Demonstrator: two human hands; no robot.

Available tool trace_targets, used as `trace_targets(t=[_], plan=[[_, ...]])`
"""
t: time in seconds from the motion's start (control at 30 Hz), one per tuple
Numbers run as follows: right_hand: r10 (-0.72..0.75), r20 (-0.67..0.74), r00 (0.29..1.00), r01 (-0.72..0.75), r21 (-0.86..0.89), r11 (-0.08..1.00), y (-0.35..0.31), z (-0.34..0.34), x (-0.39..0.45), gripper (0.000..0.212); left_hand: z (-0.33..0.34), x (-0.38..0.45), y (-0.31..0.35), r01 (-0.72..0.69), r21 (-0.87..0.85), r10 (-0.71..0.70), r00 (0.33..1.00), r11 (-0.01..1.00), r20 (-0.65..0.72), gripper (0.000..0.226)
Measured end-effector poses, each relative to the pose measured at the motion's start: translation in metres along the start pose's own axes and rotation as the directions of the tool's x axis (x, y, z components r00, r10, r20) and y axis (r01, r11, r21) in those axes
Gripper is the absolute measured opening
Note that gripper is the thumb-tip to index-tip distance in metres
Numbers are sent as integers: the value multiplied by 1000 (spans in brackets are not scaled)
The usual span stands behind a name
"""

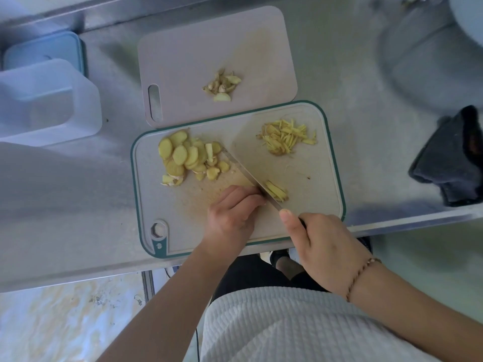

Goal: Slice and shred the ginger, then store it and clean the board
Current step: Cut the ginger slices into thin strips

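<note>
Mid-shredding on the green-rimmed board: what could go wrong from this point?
1. The left hand has its fingers curled right against the knife blade; a sideways slip could nick them.
2. The green-rimmed board sits at the counter's front edge, so hard chopping might shift it toward the drop.
3. The uncut slices crowd the blade tip and could get scattered or mixed with the shreds.
</note>
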State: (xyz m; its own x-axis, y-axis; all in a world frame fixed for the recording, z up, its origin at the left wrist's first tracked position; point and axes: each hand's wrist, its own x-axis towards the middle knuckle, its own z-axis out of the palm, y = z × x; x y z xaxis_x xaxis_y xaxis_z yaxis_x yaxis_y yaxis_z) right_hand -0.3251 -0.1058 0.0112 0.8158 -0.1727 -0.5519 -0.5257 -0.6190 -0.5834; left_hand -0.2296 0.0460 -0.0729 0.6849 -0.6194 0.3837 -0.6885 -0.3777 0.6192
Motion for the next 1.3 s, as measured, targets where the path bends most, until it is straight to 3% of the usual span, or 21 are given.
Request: trace_targets(t=[0.27,0.5,0.67,0.77,1.0,1.3], plan=[[18,20,1000,-19,22,1000,8,7,-6,65,1,-1,-1,-32,10,32,999,999,-12,16],[-17,-46,999,16,-16,1000,-12,8,26,71,2,-1,0,-44,-1,44,998,999,-42,14],[-68,-69,995,75,97,992,4,-8,4,59,-4,-8,1,42,-96,-43,999,995,-9,18],[-72,-32,997,76,162,984,25,-23,-16,63,-11,-18,5,121,-101,-125,991,987,-36,23],[-134,163,978,146,-70,987,49,-39,-16,60,-28,-34,11,292,-136,-312,936,947,-165,26],[-109,178,978,129,-108,986,61,-69,19,63,-21,-31,9,294,-117,-312,931,949,-192,26]])
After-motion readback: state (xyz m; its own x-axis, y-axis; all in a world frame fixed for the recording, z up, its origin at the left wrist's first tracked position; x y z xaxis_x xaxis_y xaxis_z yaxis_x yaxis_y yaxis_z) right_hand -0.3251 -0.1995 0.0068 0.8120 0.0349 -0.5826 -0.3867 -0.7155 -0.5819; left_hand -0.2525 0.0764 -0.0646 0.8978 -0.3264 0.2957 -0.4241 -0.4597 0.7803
